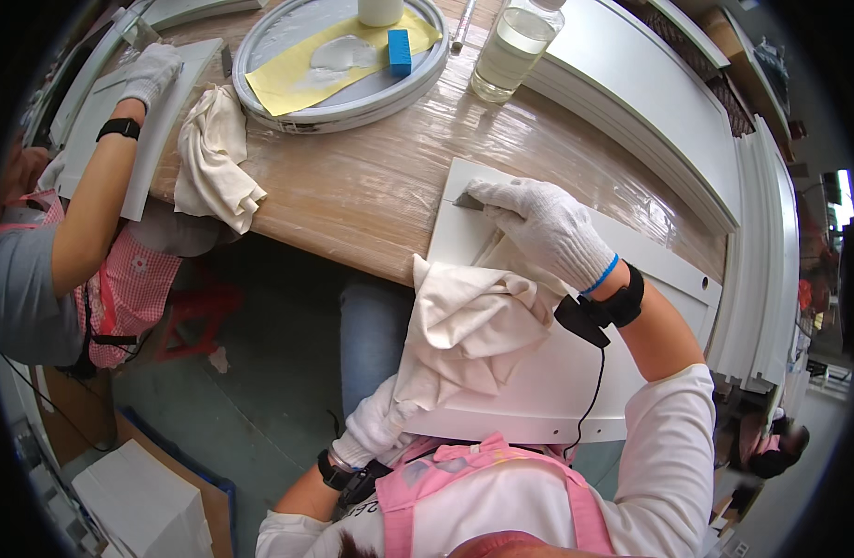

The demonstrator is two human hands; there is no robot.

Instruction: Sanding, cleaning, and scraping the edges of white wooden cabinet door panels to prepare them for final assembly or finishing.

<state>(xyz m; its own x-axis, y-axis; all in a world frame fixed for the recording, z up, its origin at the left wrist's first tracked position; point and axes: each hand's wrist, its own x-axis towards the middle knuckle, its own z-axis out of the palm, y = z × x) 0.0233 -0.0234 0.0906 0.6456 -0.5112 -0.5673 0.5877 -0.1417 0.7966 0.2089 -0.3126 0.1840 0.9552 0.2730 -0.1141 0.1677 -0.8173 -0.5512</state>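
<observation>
A white panel with small holes lies partly on the wrapped table and reaches to my lap. My right hand, in a white knit glove, pinches a small scraper blade against the panel's far left corner. Below that hand a crumpled cream cloth lies over the panel and hangs past its left edge. My left hand, also gloved, is closed at the cloth's lower end by the panel's near left corner. Its fingertips are partly hidden.
A round lid carries yellow sandpaper, white paste and a blue block. Beside it stands a bottle of clear liquid. White panels line the right. At left, a co-worker's gloved hand rests on another panel near a cloth.
</observation>
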